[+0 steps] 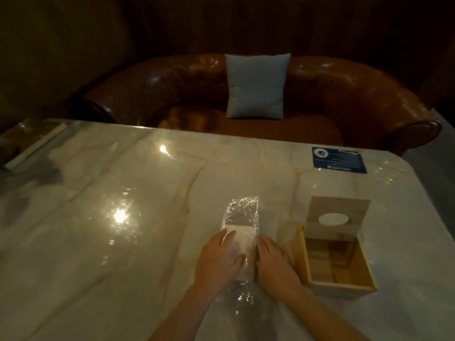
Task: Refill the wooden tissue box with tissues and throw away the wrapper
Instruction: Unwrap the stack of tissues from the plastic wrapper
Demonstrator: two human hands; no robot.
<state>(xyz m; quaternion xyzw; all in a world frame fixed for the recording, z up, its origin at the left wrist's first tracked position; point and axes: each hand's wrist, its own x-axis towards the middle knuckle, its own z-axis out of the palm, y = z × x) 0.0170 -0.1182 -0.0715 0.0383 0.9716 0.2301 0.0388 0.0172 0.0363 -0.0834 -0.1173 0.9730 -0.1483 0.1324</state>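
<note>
My left hand (218, 258) lies over the left side of the tissue pack (240, 252), fingers spread across its top and thumb on the near part, pressing rather than gripping. My right hand (273, 263) lies against the pack's right edge, fingers stretched along its side; I cannot tell whether they pinch the wrapper (242, 212) or only rest on it. The pack lies flat on the marble table (123, 193), long axis running away from me, still inside the clear wrapper, whose crinkled ends stick out past the tissues at the far end and toward my wrists. Just right of my right hand stands the wooden box (337, 264), lid (338, 217) tipped up and back so its oval slot faces me, the inside bare wood. A dark blue card (338, 159) lies flat near the far right corner of the table. Beyond the far edge is a brown leather sofa (357, 94) with a pale blue cushion (256, 86) propped upright.
</note>
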